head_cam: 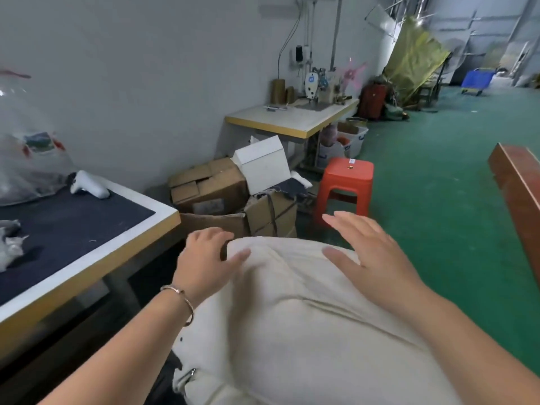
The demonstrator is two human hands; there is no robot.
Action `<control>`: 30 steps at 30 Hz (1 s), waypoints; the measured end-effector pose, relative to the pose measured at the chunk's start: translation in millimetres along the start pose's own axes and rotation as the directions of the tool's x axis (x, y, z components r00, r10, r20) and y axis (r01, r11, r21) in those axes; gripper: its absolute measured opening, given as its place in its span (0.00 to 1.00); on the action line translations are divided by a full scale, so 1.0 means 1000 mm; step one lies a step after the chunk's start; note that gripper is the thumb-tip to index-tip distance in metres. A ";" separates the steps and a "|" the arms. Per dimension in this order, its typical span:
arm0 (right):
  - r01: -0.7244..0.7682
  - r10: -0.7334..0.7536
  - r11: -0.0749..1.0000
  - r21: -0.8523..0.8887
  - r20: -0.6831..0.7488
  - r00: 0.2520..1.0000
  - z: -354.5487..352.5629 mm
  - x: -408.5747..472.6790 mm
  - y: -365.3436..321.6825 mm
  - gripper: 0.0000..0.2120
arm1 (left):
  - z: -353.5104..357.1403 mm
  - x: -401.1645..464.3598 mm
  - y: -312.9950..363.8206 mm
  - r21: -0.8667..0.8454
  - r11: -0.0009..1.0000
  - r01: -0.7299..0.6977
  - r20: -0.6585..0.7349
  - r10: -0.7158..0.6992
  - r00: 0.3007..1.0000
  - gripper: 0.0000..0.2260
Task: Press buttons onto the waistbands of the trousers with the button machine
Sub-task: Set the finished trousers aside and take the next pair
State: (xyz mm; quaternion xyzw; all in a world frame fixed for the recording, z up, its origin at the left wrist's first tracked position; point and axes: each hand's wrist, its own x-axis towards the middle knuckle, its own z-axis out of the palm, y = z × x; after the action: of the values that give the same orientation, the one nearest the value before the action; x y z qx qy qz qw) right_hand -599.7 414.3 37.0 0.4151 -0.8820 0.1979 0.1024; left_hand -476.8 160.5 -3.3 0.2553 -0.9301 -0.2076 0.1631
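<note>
Head view: cream trousers (292, 302) lie bunched low in front of the person, beside the table (125, 244) edge. Left hand (204, 258) curls over their far fold; right hand (371, 258) hovers flat, fingers spread. Likely gathering a pair; no button machine shows. Green floor (438, 200) right lies open.

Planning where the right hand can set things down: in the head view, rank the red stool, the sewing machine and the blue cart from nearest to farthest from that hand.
1. Red stool: just beyond the right hand, past its fingers.
2. Sewing machine: farther back, on the table by the wall.
3. Blue cart: farthest, at the far right end of the green floor.
</note>
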 end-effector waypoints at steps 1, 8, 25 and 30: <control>0.073 -0.074 0.997 0.007 0.070 0.995 0.011 -0.001 -0.003 0.32 | 0.007 -0.004 0.005 -0.080 0.990 -0.116 0.077 0.122 0.990 0.30; 0.104 -0.029 0.989 -0.105 0.547 0.837 0.085 -0.019 0.005 0.37 | 0.075 -0.029 0.003 0.158 0.911 -0.381 0.578 0.228 0.784 0.37; 0.592 -0.777 0.594 0.545 0.196 0.599 0.034 0.026 -0.269 0.04 | -0.179 -0.186 -0.081 -0.166 0.971 0.171 -0.017 -0.176 0.984 0.08; 0.652 -0.982 0.170 0.739 0.070 0.177 0.045 -0.039 -0.408 0.06 | -0.234 -0.364 -0.102 -0.319 0.812 0.489 -0.250 -0.570 0.783 0.14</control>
State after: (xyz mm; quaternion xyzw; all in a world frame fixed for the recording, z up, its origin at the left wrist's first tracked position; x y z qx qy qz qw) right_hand -260.4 186.4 90.4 0.8880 -0.3594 0.2195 -0.1845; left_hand -42.6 207.5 78.5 0.5175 -0.7466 -0.3083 0.2822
